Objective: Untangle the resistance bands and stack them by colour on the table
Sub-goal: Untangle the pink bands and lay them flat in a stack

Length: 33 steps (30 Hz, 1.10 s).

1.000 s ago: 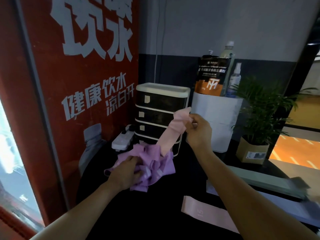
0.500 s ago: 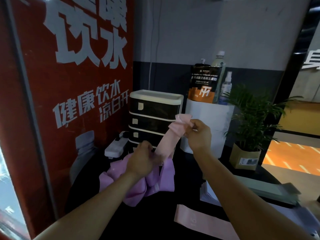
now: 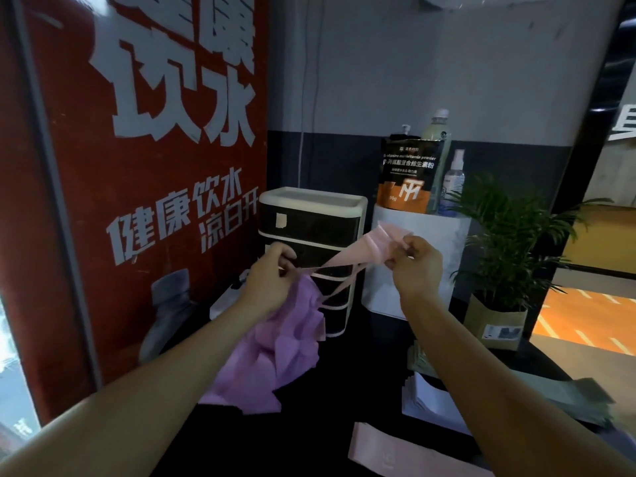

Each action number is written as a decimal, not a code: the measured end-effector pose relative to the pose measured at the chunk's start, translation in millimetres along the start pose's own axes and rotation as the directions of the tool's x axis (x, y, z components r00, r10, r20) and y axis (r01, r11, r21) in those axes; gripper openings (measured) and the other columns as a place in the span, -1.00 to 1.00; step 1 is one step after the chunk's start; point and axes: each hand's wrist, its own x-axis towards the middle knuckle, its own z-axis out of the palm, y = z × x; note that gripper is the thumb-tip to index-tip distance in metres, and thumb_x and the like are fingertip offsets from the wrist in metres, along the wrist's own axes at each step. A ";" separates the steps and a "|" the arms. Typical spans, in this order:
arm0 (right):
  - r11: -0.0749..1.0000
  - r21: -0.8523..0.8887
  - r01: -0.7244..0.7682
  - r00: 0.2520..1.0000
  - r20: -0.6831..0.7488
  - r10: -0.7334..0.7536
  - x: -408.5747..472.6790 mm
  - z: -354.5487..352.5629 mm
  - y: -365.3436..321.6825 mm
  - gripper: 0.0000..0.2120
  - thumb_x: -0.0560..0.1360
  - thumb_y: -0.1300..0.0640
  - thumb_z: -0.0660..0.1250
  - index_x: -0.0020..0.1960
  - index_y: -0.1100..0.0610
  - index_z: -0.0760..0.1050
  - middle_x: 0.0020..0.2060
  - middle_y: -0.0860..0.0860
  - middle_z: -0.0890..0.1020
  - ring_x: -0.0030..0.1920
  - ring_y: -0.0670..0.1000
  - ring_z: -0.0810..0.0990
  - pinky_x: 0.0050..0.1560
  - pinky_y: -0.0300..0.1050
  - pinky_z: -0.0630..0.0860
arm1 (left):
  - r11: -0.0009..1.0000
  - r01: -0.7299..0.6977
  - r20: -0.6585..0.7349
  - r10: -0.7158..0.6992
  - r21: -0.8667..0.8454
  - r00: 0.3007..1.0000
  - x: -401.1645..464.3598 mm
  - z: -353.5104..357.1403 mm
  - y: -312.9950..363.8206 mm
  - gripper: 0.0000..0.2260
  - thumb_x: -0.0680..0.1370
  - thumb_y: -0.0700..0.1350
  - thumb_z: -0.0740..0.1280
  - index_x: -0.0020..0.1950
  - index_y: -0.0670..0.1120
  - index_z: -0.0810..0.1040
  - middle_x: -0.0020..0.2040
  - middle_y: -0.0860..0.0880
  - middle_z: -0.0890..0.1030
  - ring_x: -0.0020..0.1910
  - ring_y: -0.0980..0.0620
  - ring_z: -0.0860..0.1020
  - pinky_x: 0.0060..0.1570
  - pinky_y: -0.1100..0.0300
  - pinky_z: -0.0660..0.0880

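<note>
Pulling the pink band toward two o'clock with my right hand pinching it — left hand gripping the purple bands — I should draw slowly.

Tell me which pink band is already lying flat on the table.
The pink band at the near edge, lying flat and untouched; the other pink band is stretched in the air between both hands.
</note>
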 end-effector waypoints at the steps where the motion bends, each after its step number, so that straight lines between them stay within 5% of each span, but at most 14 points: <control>1: 1.000 0.002 0.007 1.000 0.008 -0.007 -0.5 3.0 -2.2 -0.73 0.56 0.27 0.23 0.25 0.22 0.46 0.18 0.16 0.53 0.16 0.16 0.53 0.19 0.14 0.51 | 1.000 0.014 0.014 -0.014 -0.020 1.000 3.3 -4.5 -1.0 -0.84 0.52 -0.24 0.31 0.05 -0.05 0.45 -0.13 -0.01 0.55 -0.12 0.06 0.53 -0.06 0.18 0.48; 5: 0.998 0.019 0.053 0.995 0.083 -0.054 -4.9 11.4 -11.7 -0.80 0.56 0.29 0.22 0.16 0.19 0.49 0.05 0.12 0.53 0.11 0.14 0.54 0.16 0.12 0.53 | 0.983 0.132 0.151 -0.112 -0.127 0.982 -2.2 -3.1 -12.2 -0.92 0.53 -0.22 0.32 -0.10 -0.04 0.54 -0.16 -0.06 0.60 -0.17 -0.02 0.57 -0.12 0.05 0.53; 8: 0.995 0.013 0.100 0.984 0.145 -0.101 -8.2 13.2 -15.1 -0.87 0.55 0.31 0.21 0.05 0.23 0.50 0.00 0.12 0.55 0.05 0.11 0.56 0.12 0.08 0.57 | 0.979 0.169 0.228 -0.140 -0.114 0.964 -7.7 9.6 -22.3 -0.86 0.58 -0.27 0.21 -0.11 -0.09 0.51 -0.18 -0.08 0.58 -0.20 -0.01 0.55 -0.21 0.23 0.51; 13: 0.988 0.030 0.154 0.956 0.246 -0.157 -11.3 8.1 -18.4 -0.86 0.54 0.34 0.22 -0.05 0.16 0.52 -0.18 -0.02 0.58 -0.12 -0.01 0.58 -0.03 -0.10 0.59 | 0.995 -0.055 0.265 0.031 0.084 0.964 -9.0 33.2 -28.0 -0.62 0.49 -0.38 0.26 0.29 -0.15 0.42 0.18 -0.03 0.46 0.04 0.04 0.48 -0.13 0.50 0.41; 15: 0.987 0.031 0.160 0.956 0.242 -0.163 -9.0 3.3 -16.1 -0.85 0.54 0.35 0.22 -0.02 0.19 0.53 -0.14 0.03 0.59 -0.10 0.02 0.58 -0.04 -0.09 0.59 | 0.983 -0.074 0.328 0.016 0.166 0.945 -10.3 43.0 -27.1 -0.67 0.49 -0.35 0.27 0.24 -0.15 0.49 0.09 -0.03 0.54 0.05 0.02 0.52 -0.05 0.36 0.46; 18: 0.986 -0.007 0.169 0.967 0.194 -0.165 1.4 -7.4 -6.1 -0.87 0.53 0.34 0.24 0.01 0.27 0.54 -0.10 0.11 0.59 -0.07 0.11 0.58 -0.03 -0.03 0.59 | 0.943 -0.112 0.320 0.006 0.313 0.947 -4.4 43.7 -24.1 -0.93 0.47 -0.23 0.33 -0.10 -0.15 0.60 -0.22 -0.04 0.58 -0.12 -0.06 0.58 -0.20 0.19 0.42; 21: 0.989 -0.097 0.113 0.986 0.132 -0.100 12.1 -18.1 11.4 -0.85 0.52 0.34 0.26 0.07 0.31 0.53 -0.11 0.15 0.58 -0.13 0.10 0.56 0.01 0.10 0.59 | 0.970 -0.041 0.252 -0.021 0.239 0.967 5.7 26.4 -21.8 -0.86 0.47 -0.16 0.40 -0.29 -0.05 0.55 -0.36 0.03 0.53 -0.29 0.06 0.51 -0.22 0.20 0.40; 24: 0.969 -0.231 0.084 0.987 0.154 -0.049 11.4 -20.0 30.4 -0.79 0.51 0.33 0.27 0.14 0.31 0.52 -0.03 0.21 0.59 -0.07 0.15 0.55 0.09 0.17 0.54 | 0.985 0.009 0.140 -0.033 0.170 0.990 14.1 5.2 -15.0 -0.93 0.47 -0.17 0.41 -0.22 -0.09 0.61 -0.32 0.05 0.56 -0.27 0.11 0.52 -0.20 0.24 0.41; 26: 0.922 -0.367 0.126 0.984 0.164 -0.069 7.6 -20.4 40.6 -0.76 0.52 0.28 0.28 0.18 0.29 0.51 0.05 0.21 0.60 0.01 0.17 0.56 0.09 -0.07 0.49 | 0.978 0.005 0.111 -0.029 0.209 0.993 18.3 -9.1 -11.5 -0.96 0.45 -0.15 0.44 -0.20 -0.09 0.63 -0.31 0.09 0.56 -0.25 0.14 0.52 -0.23 0.31 0.39; 33: 0.889 -0.435 0.145 0.989 0.098 -0.113 9.2 -21.1 43.9 -0.79 0.53 0.26 0.25 0.12 0.27 0.55 0.02 0.20 0.62 0.03 0.17 0.56 -0.08 -0.22 0.32 | 0.857 -0.097 0.256 -0.042 0.505 0.966 22.6 -28.4 -15.0 -0.90 0.41 -0.04 0.48 -0.23 -0.02 0.60 -0.31 0.10 0.52 -0.27 0.13 0.50 -0.29 0.28 0.32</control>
